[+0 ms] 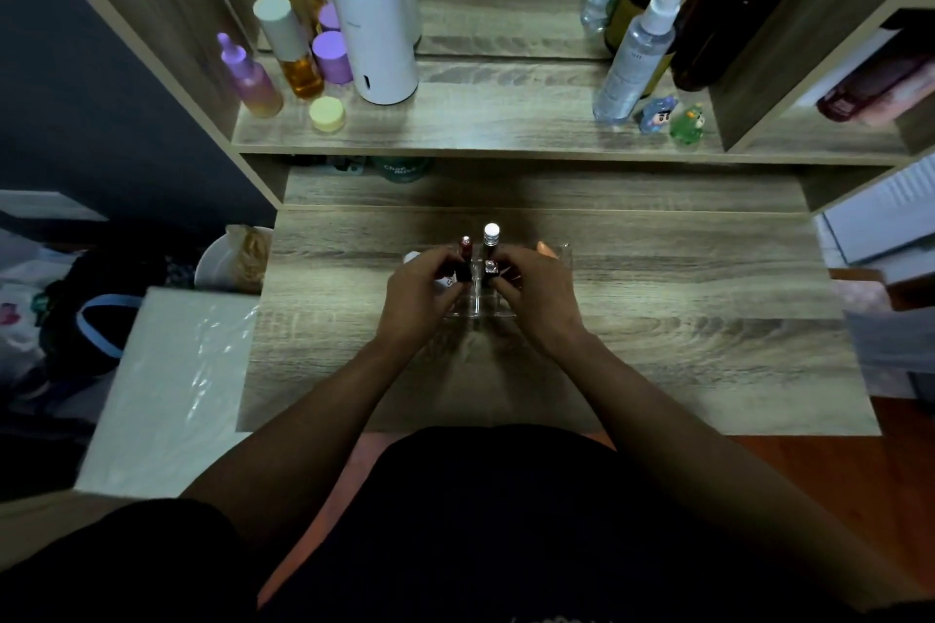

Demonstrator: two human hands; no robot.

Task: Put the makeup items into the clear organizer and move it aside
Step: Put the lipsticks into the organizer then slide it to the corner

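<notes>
A clear organizer (pixel 559 252) stands in the middle of the wooden desk (pixel 657 319). Upright in it are a red lipstick (pixel 464 252), a tall tube with a shiny silver cap (pixel 491 238) and a short dark lipstick (pixel 490 268). A peach item (pixel 545 248) shows at its right end, mostly hidden. My left hand (pixel 420 293) grips the organizer's left side by the red lipstick. My right hand (pixel 536 293) holds its right side, fingertips at the short dark lipstick. The organizer's front wall shows between my hands.
A raised shelf (pixel 480 127) behind carries a white cylinder device (pixel 372 28), purple and amber bottles (pixel 291 51), a yellow jar (pixel 328 114), spray bottles (pixel 635 51) and two small figurines (pixel 673 116). A white box (pixel 167 385) and a bowl (pixel 227 261) sit left of the desk.
</notes>
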